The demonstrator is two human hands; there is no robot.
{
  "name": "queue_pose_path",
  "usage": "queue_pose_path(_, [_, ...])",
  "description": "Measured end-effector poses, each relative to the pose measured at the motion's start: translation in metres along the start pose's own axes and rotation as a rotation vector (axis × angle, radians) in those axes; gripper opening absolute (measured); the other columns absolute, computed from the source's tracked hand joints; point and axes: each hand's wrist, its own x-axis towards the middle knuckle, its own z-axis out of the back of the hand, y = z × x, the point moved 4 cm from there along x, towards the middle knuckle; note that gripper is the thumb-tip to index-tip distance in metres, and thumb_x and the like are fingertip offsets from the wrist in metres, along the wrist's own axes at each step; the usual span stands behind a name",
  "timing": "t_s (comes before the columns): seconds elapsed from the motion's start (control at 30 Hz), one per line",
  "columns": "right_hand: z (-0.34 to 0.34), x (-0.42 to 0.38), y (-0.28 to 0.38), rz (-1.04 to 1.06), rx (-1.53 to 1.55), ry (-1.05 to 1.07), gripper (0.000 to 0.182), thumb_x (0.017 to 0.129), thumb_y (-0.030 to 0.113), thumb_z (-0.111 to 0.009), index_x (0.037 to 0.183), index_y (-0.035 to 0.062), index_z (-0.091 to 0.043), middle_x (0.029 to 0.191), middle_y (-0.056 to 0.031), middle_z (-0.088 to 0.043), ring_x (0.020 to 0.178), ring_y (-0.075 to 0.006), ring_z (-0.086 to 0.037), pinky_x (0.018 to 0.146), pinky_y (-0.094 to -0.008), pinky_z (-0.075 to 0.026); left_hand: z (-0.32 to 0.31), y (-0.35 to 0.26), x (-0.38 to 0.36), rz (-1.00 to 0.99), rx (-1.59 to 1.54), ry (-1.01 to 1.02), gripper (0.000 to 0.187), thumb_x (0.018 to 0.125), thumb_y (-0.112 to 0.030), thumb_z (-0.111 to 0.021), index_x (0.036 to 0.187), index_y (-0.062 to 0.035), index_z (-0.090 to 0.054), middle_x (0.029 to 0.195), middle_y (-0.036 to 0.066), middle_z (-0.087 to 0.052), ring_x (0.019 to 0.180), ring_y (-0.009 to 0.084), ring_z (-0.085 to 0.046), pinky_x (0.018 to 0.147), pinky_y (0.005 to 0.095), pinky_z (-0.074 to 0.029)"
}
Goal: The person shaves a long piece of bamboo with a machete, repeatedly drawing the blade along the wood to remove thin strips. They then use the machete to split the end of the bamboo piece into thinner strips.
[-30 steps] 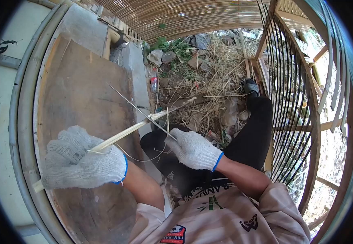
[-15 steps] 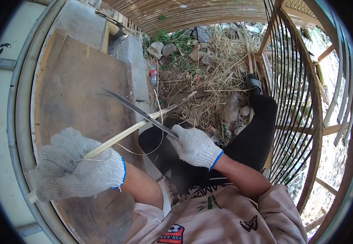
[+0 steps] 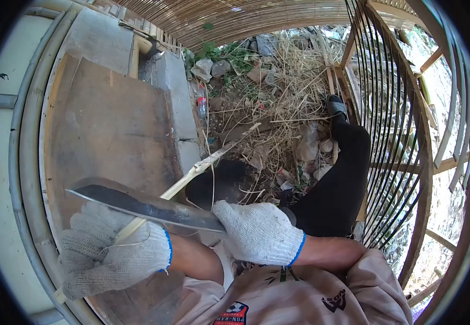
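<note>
The left hand (image 3: 113, 254), in a knit work glove, is gripping the near end of a pale bamboo strip (image 3: 191, 176), fingers wrapped fully around it. The strip is running up and right, across the edge of the wooden board (image 3: 105, 124) toward the straw-littered ground (image 3: 278, 97). The right hand (image 3: 259, 233), also gloved, is closing tightly on the handle of a long knife (image 3: 143, 205); the handle itself is hidden inside the glove. The blade is lying flat across the left hand's knuckles, tip pointing left.

Risk, as judged: the blade is passing very close over the left glove, so a slip could cut through the knit. The thin strip could also splinter or flex away.
</note>
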Motion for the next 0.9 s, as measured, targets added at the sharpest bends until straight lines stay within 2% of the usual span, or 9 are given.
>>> queue_pose_path(0.1, [-0.001,0.002,0.002,0.058,0.093,0.039,0.028,0.094,0.024,-0.068,0.110,0.0048,-0.055,0.078,-0.0183,-0.069,0.071,-0.0409,-0.071,0.061,-0.0517,-0.056,-0.006,-0.015,-0.009,0.020,0.164,0.061,0.053,0.108,-0.051,-0.052,0.140,-0.0100,-0.063,0.141,0.011,-0.062,0.134,0.0287,-0.056,0.124,0.0614,-0.030])
queue_pose_path(0.2, [-0.012,0.021,-0.057,-0.225,-0.128,0.026,0.022,0.096,0.021,-0.064,0.104,0.0031,-0.054,0.077,-0.0191,-0.069,0.072,-0.0399,-0.072,0.063,-0.0514,-0.056,-0.030,0.006,-0.016,-0.139,0.131,-0.020,0.059,0.106,-0.059,-0.054,0.134,-0.0088,-0.065,0.139,0.014,-0.064,0.135,0.0299,-0.056,0.120,0.0631,-0.035])
queue_pose_path(0.27, [-0.013,0.024,-0.072,-0.182,-0.091,0.025,0.022,0.098,0.021,-0.063,0.107,0.0029,-0.056,0.078,-0.0210,-0.069,0.075,-0.0437,-0.071,0.066,-0.0560,-0.055,-0.017,-0.007,-0.009,-0.116,0.161,0.009,0.060,0.104,-0.061,-0.055,0.132,-0.0090,-0.067,0.137,0.014,-0.065,0.132,0.0305,-0.058,0.119,0.0630,-0.037])
queue_pose_path(0.4, [-0.019,0.024,-0.073,-0.179,0.059,0.139,0.025,0.100,0.025,-0.061,0.110,0.0017,-0.057,0.079,-0.0244,-0.069,0.077,-0.0480,-0.069,0.068,-0.0599,-0.053,-0.008,-0.021,-0.007,-0.175,0.365,-0.130,0.060,0.102,-0.064,-0.057,0.125,-0.0092,-0.070,0.127,0.013,-0.071,0.122,0.0315,-0.064,0.118,0.0618,-0.038])
queue_pose_path(0.53, [-0.017,0.026,-0.063,-0.249,0.212,0.216,0.027,0.103,0.026,-0.061,0.112,0.0006,-0.058,0.077,-0.0279,-0.067,0.080,-0.0486,-0.069,0.072,-0.0560,-0.053,-0.017,-0.011,-0.021,-0.169,0.266,-0.087,0.060,0.102,-0.064,-0.058,0.124,-0.0092,-0.070,0.124,0.011,-0.072,0.118,0.0316,-0.065,0.117,0.0615,-0.039])
queue_pose_path(0.63, [-0.015,0.019,-0.044,-0.324,0.165,0.171,0.031,0.105,0.032,-0.061,0.112,0.0013,-0.059,0.075,-0.0275,-0.067,0.077,-0.0489,-0.069,0.069,-0.0569,-0.053,-0.013,-0.016,-0.021,-0.176,0.191,-0.215,0.060,0.102,-0.064,-0.059,0.121,-0.0090,-0.072,0.120,0.010,-0.073,0.119,0.0313,-0.065,0.118,0.0618,-0.038])
queue_pose_path(0.73, [0.000,0.008,-0.009,-0.263,0.119,0.188,0.039,0.105,0.041,-0.058,0.107,0.0022,-0.059,0.080,-0.0260,-0.069,0.077,-0.0477,-0.071,0.067,-0.0575,-0.054,-0.015,-0.017,-0.015,-0.238,0.384,-0.221,0.058,0.102,-0.064,-0.059,0.119,-0.0096,-0.073,0.117,0.011,-0.073,0.113,0.0304,-0.066,0.115,0.0593,-0.041])
queue_pose_path(0.8, [0.002,0.004,0.006,-0.171,0.222,0.194,0.045,0.104,0.047,-0.059,0.110,0.0022,-0.059,0.081,-0.0239,-0.070,0.077,-0.0466,-0.071,0.067,-0.0561,-0.054,-0.019,-0.013,-0.018,-0.275,0.351,-0.406,0.055,0.101,-0.065,-0.059,0.110,-0.0128,-0.075,0.099,0.006,-0.074,0.093,0.0225,-0.069,0.102,0.0509,-0.049])
queue_pose_path(0.9, [0.002,0.005,0.010,-0.138,0.300,0.209,0.045,0.104,0.047,-0.058,0.111,0.0025,-0.060,0.082,-0.0237,-0.070,0.077,-0.0467,-0.071,0.067,-0.0561,-0.054,-0.017,-0.015,-0.016,-0.276,0.362,-0.369,0.054,0.101,-0.066,-0.059,0.108,-0.0137,-0.074,0.096,0.004,-0.073,0.090,0.0206,-0.068,0.099,0.0489,-0.049])
